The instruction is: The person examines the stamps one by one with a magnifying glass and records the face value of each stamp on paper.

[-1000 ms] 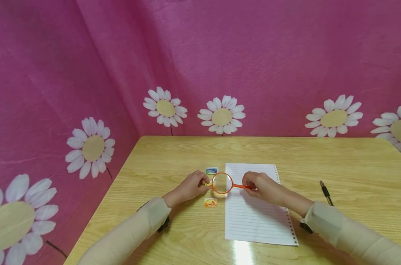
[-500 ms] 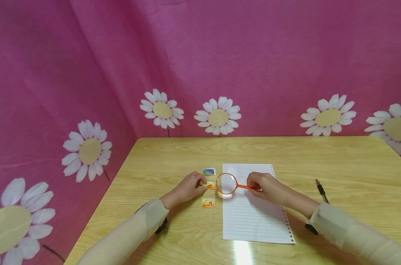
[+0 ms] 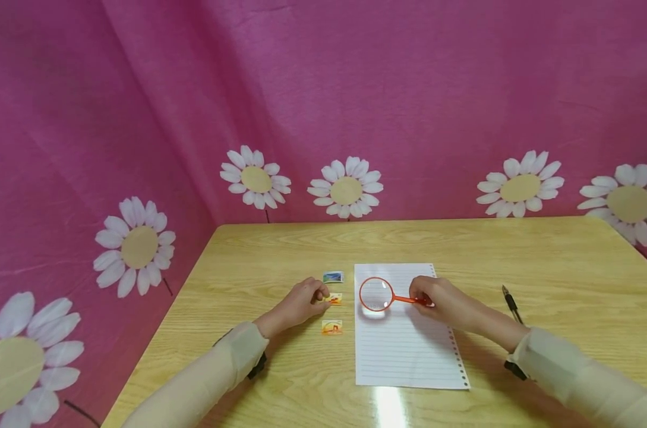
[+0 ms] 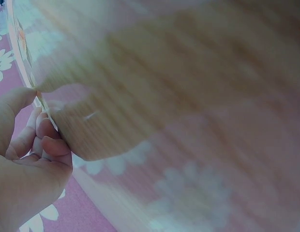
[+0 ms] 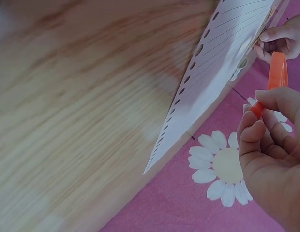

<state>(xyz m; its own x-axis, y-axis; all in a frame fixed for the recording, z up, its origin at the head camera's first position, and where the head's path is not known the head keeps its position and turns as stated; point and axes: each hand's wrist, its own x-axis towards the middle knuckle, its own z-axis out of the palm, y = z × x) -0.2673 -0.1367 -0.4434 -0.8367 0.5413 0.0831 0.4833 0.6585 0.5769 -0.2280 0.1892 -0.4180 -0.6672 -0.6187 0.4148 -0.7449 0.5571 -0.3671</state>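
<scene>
Right hand (image 3: 434, 298): pinching likely light, rigid lens (image 3: 376, 294) above paper (image 3: 406, 351), aptly by handle (image 3: 405, 299). Left hand (image 3: 302, 301): pinching card (image 3: 335, 299) left of paper.
</scene>
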